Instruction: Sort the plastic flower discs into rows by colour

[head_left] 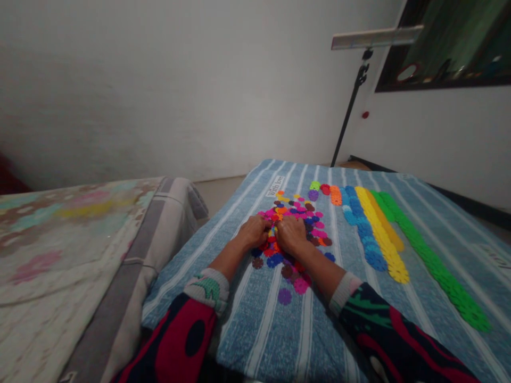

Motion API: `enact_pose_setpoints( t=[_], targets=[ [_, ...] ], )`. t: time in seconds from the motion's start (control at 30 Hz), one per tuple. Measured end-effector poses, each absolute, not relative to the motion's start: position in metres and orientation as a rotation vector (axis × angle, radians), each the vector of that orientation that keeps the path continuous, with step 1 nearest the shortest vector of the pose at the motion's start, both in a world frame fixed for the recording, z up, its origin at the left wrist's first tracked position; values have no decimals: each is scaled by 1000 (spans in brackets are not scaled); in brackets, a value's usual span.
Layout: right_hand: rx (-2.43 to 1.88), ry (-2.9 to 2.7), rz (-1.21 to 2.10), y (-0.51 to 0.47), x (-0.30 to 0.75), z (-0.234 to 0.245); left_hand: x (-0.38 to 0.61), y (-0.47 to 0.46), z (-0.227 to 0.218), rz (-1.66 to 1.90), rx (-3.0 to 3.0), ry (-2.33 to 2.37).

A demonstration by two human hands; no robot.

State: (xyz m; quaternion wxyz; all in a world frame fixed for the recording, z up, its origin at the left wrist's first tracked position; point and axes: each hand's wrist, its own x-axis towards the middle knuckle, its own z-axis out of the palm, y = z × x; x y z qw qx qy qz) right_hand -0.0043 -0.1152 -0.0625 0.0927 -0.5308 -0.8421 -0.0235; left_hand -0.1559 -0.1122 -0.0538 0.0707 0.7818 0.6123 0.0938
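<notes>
A loose heap of flat, notched plastic discs in pink, red, orange, purple, blue and brown lies on a blue striped cloth. My left hand is at the heap's left side, its fingers curled down among the discs. Close by on the right, my right hand also reaches into the heap with bent fingers. The fingertips of both hands nearly meet, and whatever they pinch is too small and hidden to make out.
Right of the heap, overlapping discs form sorted rows: blue, yellow, orange-yellow and green. Shorter groups of orange discs and red discs lie farther back. A second covered surface stands left; a lamp stand rises behind.
</notes>
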Motion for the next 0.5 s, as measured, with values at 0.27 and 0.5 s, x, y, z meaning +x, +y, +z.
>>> enact_pose_setpoints(
  t=[0.27, 0.5],
  targets=[
    [-1528, -2514, -61, -118, 9, -54, -152, -111, -47, 21, 2497, 1807],
    [-1453, -2468, -30, -121, 42, -44, -156, -102, -47, 149, 2526, 1700]
  ],
)
